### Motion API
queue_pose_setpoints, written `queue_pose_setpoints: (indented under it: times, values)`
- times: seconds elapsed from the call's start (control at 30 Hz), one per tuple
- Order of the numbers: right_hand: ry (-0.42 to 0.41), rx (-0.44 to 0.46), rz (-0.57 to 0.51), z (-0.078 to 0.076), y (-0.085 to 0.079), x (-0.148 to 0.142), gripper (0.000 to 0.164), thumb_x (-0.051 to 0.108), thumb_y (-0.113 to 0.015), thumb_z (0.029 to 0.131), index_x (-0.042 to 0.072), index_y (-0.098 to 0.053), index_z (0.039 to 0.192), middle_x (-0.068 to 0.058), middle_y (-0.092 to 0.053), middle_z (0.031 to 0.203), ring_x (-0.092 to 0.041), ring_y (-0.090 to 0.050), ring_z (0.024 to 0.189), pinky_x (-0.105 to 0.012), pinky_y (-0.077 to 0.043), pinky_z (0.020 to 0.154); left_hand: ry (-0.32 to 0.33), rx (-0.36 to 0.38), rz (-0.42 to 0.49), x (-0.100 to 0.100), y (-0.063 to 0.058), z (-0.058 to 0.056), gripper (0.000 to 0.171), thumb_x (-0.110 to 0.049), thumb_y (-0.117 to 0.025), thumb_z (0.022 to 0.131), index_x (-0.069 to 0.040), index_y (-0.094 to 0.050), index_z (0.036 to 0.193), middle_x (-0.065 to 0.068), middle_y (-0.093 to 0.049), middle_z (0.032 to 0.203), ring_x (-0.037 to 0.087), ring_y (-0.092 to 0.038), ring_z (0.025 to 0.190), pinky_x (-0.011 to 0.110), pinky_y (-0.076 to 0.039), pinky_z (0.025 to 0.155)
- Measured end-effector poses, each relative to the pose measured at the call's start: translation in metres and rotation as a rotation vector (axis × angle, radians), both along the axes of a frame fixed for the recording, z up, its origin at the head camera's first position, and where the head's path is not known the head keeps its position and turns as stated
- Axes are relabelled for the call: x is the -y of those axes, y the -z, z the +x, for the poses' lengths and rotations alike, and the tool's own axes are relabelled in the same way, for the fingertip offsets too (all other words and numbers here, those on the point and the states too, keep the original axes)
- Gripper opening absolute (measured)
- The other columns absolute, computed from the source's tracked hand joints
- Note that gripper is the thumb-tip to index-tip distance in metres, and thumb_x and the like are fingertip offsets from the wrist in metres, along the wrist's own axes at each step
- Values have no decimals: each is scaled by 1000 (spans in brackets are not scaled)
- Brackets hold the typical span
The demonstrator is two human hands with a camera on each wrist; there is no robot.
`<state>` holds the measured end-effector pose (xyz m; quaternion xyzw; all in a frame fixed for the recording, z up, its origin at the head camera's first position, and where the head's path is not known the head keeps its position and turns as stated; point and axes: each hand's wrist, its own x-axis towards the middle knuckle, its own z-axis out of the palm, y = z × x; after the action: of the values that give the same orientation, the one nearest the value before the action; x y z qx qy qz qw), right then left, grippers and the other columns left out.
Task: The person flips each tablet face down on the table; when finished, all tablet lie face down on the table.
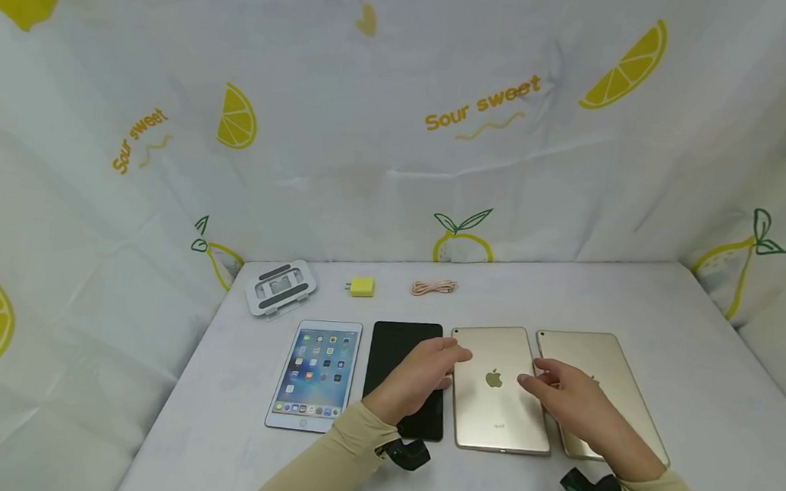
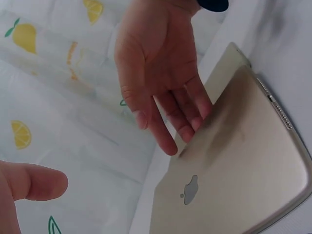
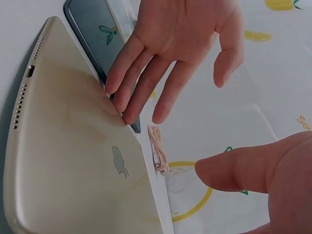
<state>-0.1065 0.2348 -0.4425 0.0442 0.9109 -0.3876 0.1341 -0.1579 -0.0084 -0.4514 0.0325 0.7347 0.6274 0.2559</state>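
A gold tablet lies back side up between my two hands, its apple logo showing. My left hand reaches over the black tablet to the gold tablet's left edge. In the right wrist view, the fingertips of that hand are right at the edge, straight and slightly spread. From the other side, my right hand hovers over the second gold tablet, thumb above the first one's face. The left wrist view shows the fingers of this hand loosely bent by the right edge. Neither hand grips anything.
A white tablet with a lit home screen lies at the left of the row. Behind it are a grey folding stand, a yellow charger plug and a coiled pink cable. A lemon-print curtain hangs at the table's back.
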Motion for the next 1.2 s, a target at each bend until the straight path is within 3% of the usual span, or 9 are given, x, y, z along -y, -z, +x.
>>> queue_pose_setpoints:
  times: [0.23, 0.6, 0.87, 1.03, 1.2]
  values:
    - [-21, -11, 31, 2, -1, 4, 74, 44, -62, 108, -16, -49, 150, -34, -68, 131, -44, -69, 117, -50, -64, 87, 0, -9, -9, 0, -1, 1, 74, -36, -66, 103, 5, -44, 160, 21, -44, 169, 42, -52, 149, 60, -47, 122]
    - [-39, -3, 81, 1, -2, 12, 78, 47, -65, 105, -15, -50, 149, -30, -70, 125, -38, -67, 111, -54, -60, 89, 14, -11, 5, 1, 4, -1, 76, -39, -67, 103, 5, -43, 161, 20, -45, 168, 39, -49, 152, 58, -48, 122]
    - [-76, -15, 94, -4, -8, 24, 80, 45, -66, 105, -18, -47, 150, -40, -63, 131, -48, -66, 117, -58, -60, 91, 7, -14, -13, 6, 3, 0, 75, -40, -67, 104, 3, -45, 161, 19, -46, 167, 38, -51, 151, 57, -47, 123]
    - [-111, -33, 45, -12, -16, 41, 82, 50, -64, 106, -11, -43, 157, -42, -47, 155, -58, -58, 135, -65, -56, 103, -14, -80, -123, 21, -9, 4, 72, -45, -65, 104, -6, -47, 162, 14, -53, 163, 35, -57, 146, 61, -45, 124]
    - [-152, -39, -10, -22, -23, 70, 82, 48, -65, 105, -9, -43, 159, -39, -46, 159, -56, -58, 137, -65, -55, 107, -65, -158, -208, 53, -15, 5, 75, -49, -65, 104, -10, -44, 164, 14, -53, 164, 37, -53, 150, 66, -44, 122]
